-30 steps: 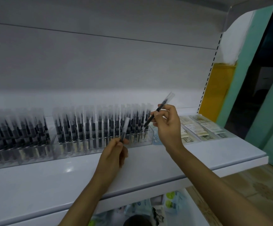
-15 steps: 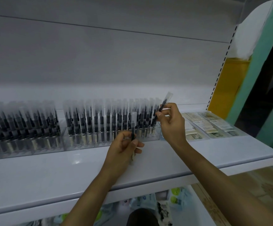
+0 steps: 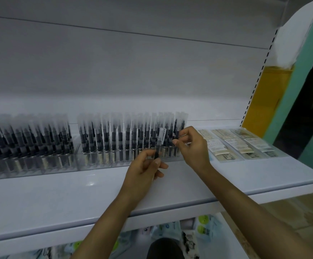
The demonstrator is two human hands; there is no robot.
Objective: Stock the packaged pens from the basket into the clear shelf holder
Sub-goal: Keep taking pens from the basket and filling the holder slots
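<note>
**Packaged black pen in a frosted clear sleeve, held in front of the clear plastic shelf holder**

The left hand grips this packaged black pen by its lower end, with the thumb and fingers curled round it. The pen stands almost upright, its sleeve top leaning a little to the right. It is in front of the right half of the clear plastic shelf holder and has not been set into it.

The holder sits toward the back of the glossy white shelf and is packed with upright rows of sleeved black pens.

The right hand is at the holder's right end. Its fingers are curled and its fingertips are right against the last pens there. Whether they pinch one of those pens or only touch them cannot be told.

A second clear holder stands just to the left of the first. It is also full of sleeved pens, and it is blurred.

On the shelf, to the right of the right hand, lie flat clear packets with beige printed cards, side by side. Below the shelf edge, colourful packages show on a lower level. A yellow panel and a teal wall stand at the right.
</note>
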